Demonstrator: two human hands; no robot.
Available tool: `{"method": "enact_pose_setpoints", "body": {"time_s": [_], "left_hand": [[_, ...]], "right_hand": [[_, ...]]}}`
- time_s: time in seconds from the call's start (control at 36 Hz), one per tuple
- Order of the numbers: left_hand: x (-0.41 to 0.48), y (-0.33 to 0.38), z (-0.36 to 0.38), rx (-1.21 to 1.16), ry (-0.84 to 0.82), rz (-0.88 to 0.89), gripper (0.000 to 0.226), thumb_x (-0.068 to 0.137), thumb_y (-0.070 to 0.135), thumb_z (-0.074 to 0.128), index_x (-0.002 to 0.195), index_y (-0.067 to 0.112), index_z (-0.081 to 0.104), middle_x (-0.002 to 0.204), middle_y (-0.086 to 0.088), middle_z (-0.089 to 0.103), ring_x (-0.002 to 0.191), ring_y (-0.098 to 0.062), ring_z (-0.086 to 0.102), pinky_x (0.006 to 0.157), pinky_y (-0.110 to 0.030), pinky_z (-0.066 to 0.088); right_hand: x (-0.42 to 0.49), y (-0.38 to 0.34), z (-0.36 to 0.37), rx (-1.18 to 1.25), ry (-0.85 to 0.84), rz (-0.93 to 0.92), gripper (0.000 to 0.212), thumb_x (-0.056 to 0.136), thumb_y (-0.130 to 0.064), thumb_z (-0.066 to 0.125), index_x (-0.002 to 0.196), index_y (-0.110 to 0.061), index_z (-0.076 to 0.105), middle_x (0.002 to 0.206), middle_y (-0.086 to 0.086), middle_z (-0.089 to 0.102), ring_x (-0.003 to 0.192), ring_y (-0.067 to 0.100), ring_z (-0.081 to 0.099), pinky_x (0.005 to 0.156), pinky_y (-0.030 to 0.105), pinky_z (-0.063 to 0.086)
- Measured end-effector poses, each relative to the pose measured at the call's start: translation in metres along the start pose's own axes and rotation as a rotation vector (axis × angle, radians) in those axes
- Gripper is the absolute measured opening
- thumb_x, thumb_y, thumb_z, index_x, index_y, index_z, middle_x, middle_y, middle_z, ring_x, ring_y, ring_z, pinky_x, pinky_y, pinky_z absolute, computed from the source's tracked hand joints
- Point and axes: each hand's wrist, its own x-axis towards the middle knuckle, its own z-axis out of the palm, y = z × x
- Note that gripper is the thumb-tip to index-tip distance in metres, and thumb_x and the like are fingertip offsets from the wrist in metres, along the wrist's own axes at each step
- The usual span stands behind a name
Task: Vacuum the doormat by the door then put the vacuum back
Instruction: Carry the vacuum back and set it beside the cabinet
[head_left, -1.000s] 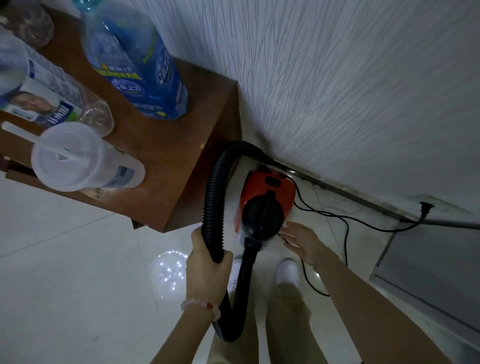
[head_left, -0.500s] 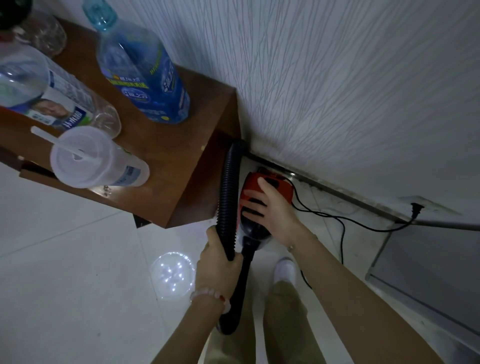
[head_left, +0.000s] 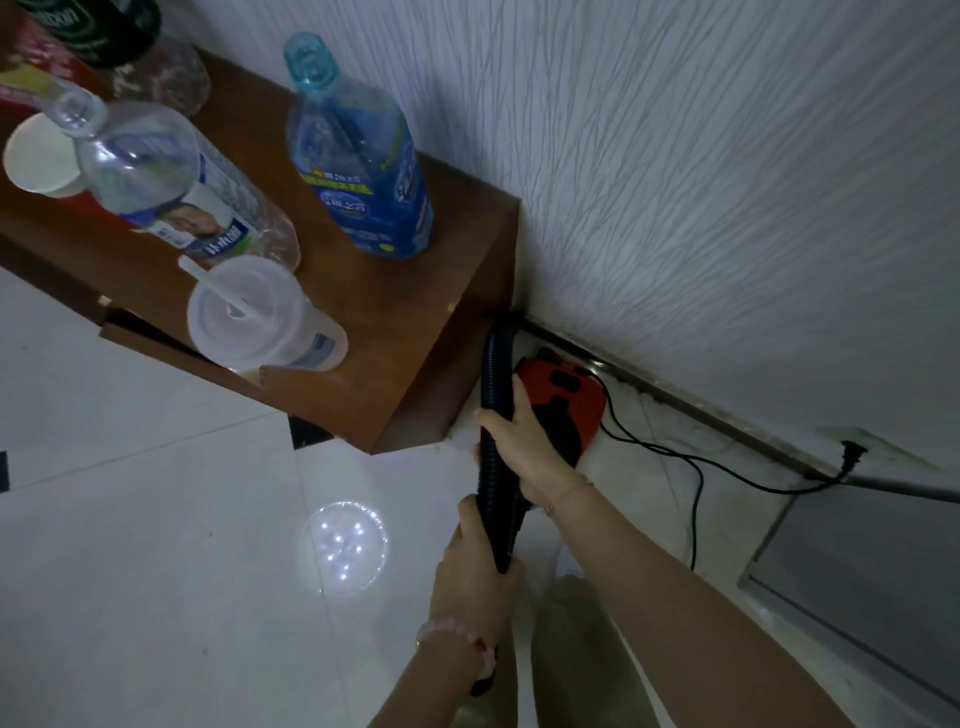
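Note:
A small red and black vacuum (head_left: 569, 395) sits on the floor against the wall, beside a wooden table. Its black ribbed hose (head_left: 493, 374) runs up from it past the table's side. My right hand (head_left: 524, 447) is closed around the hose close to the vacuum body. Lower on the same hose, my left hand (head_left: 475, 577), with a pink bead bracelet on the wrist, grips it too. The vacuum's black cord (head_left: 691, 467) trails over the floor to a plug (head_left: 852, 454) in a wall socket. No doormat is in view.
The brown wooden table (head_left: 405, 332) carries a blue bottle (head_left: 363, 171), a clear bottle (head_left: 171, 182), a lidded cup with a straw (head_left: 260, 317) and a paper cup (head_left: 41, 156). A grey panel (head_left: 872, 561) lies low at right. White tile floor (head_left: 156, 545) spreads left.
My right hand left the vacuum's top and now grips the hose above my left hand. The view has pulled back and tilted, so more of the table shows.

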Motion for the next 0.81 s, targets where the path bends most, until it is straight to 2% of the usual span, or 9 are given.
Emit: {"method": "enact_pose_setpoints", "body": {"time_s": [0.06, 0.19, 0.25, 0.31, 0.39, 0.53, 0.67, 0.72, 0.81], "left_hand": [[0.001, -0.001, -0.001, -0.024, 0.013, -0.007, 0.040, 0.086, 0.008, 0.053, 0.121, 0.013, 0.035, 0.097, -0.009, 0.058, 0.077, -0.018, 0.053, 0.054, -0.017, 0.037], [-0.002, 0.000, 0.000, -0.030, 0.004, -0.071, 0.045, 0.087, 0.017, 0.058, 0.125, 0.012, 0.036, 0.110, -0.014, 0.063, 0.094, -0.028, 0.063, 0.079, -0.033, 0.051], [-0.006, -0.001, 0.000, -0.027, -0.006, -0.072, 0.047, 0.087, 0.017, 0.057, 0.128, 0.014, 0.034, 0.115, -0.012, 0.062, 0.100, -0.027, 0.063, 0.087, -0.036, 0.053], [-0.008, -0.002, -0.001, -0.016, -0.013, -0.059, 0.049, 0.088, 0.015, 0.056, 0.130, 0.017, 0.032, 0.121, -0.010, 0.060, 0.105, -0.025, 0.062, 0.091, -0.035, 0.053], [-0.002, -0.003, -0.001, -0.008, -0.040, -0.063, 0.052, 0.088, 0.014, 0.055, 0.133, 0.016, 0.029, 0.124, -0.010, 0.058, 0.109, -0.024, 0.060, 0.093, -0.033, 0.052], [0.018, -0.006, -0.003, -0.056, -0.044, 0.014, 0.051, 0.086, 0.013, 0.058, 0.130, 0.017, 0.033, 0.117, -0.009, 0.061, 0.099, -0.021, 0.062, 0.086, -0.032, 0.054], [0.047, 0.002, -0.007, -0.174, -0.073, 0.040, 0.059, 0.083, 0.014, 0.061, 0.134, 0.020, 0.032, 0.116, -0.008, 0.062, 0.098, -0.020, 0.062, 0.084, -0.033, 0.054], [0.056, 0.008, -0.011, -0.293, -0.148, 0.032, 0.067, 0.083, 0.013, 0.063, 0.139, 0.024, 0.029, 0.119, -0.007, 0.061, 0.101, -0.019, 0.061, 0.085, -0.033, 0.054], [0.068, 0.015, -0.014, -0.355, -0.242, 0.069, 0.076, 0.083, 0.013, 0.064, 0.143, 0.027, 0.021, 0.125, -0.005, 0.058, 0.105, -0.017, 0.059, 0.081, -0.023, 0.050]], "right_hand": [[0.004, 0.000, 0.002, -0.039, 0.001, 0.008, 0.069, 0.097, -0.012, 0.048, 0.149, -0.042, 0.014, 0.088, 0.005, 0.052, 0.057, 0.016, 0.051, 0.051, 0.026, 0.050], [0.004, 0.002, 0.005, -0.057, -0.006, 0.038, 0.061, 0.097, -0.011, 0.047, 0.141, -0.045, 0.023, 0.090, 0.006, 0.050, 0.055, 0.015, 0.052, 0.051, 0.026, 0.050], [0.001, 0.004, 0.004, -0.027, -0.004, 0.041, 0.054, 0.096, -0.009, 0.047, 0.133, -0.045, 0.029, 0.086, 0.005, 0.050, 0.054, 0.015, 0.051, 0.048, 0.025, 0.050], [0.002, 0.007, 0.003, -0.015, 0.000, 0.064, 0.052, 0.096, -0.009, 0.047, 0.138, -0.037, 0.033, 0.082, 0.005, 0.050, 0.052, 0.015, 0.050, 0.046, 0.023, 0.049], [0.009, 0.011, 0.002, -0.020, 0.022, 0.094, 0.060, 0.095, -0.010, 0.049, 0.146, -0.032, 0.027, 0.080, 0.005, 0.052, 0.052, 0.014, 0.051, 0.048, 0.025, 0.050], [0.025, 0.006, -0.003, -0.073, 0.038, 0.067, 0.063, 0.095, -0.011, 0.047, 0.147, -0.035, 0.021, 0.077, 0.009, 0.054, 0.056, 0.018, 0.052, 0.052, 0.029, 0.050], [0.050, -0.010, -0.012, -0.183, 0.075, 0.009, 0.069, 0.097, -0.018, 0.048, 0.153, -0.032, 0.011, 0.130, 0.008, 0.053, 0.097, 0.018, 0.056, 0.077, 0.024, 0.049], [0.061, -0.016, -0.017, -0.185, 0.082, 0.020, 0.066, 0.097, -0.018, 0.049, 0.152, -0.032, 0.015, 0.122, 0.008, 0.055, 0.088, 0.017, 0.058, 0.070, 0.025, 0.051], [0.075, -0.022, -0.030, -0.113, 0.090, 0.056, 0.056, 0.096, -0.013, 0.050, 0.146, -0.028, 0.029, 0.089, 0.009, 0.057, 0.060, 0.018, 0.055, 0.050, 0.026, 0.051]]}}
